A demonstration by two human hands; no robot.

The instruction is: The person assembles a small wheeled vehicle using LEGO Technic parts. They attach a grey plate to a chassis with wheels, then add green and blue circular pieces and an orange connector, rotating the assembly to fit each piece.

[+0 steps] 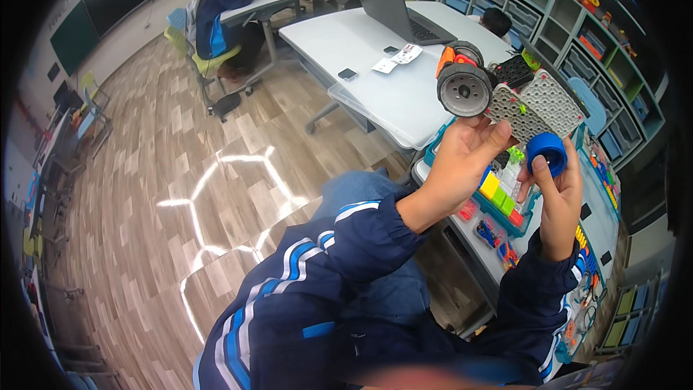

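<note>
My left hand (462,162) is closed on the lower edge of a toy vehicle model (523,110), held up over the table. The model is built from grey perforated plates with small red and green pegs. Its visible wheels are black-tyred; the nearest wheel (464,91) has a grey hub, and orange parts sit beside it. In my right hand (557,206) is a blue wheel (546,154), gripped by thumb and fingers just below the plates. The two hands are apart. Below them stands a teal-rimmed parts box (521,228) with yellow, green and red blocks.
An open laptop (386,11), a paper sheet (397,58) and a small dark device (347,74) lie on the white table (321,40). Small tubs of parts (489,233) sit near its edge. Shelves (570,22) line the back. A person (225,11) sits at another table.
</note>
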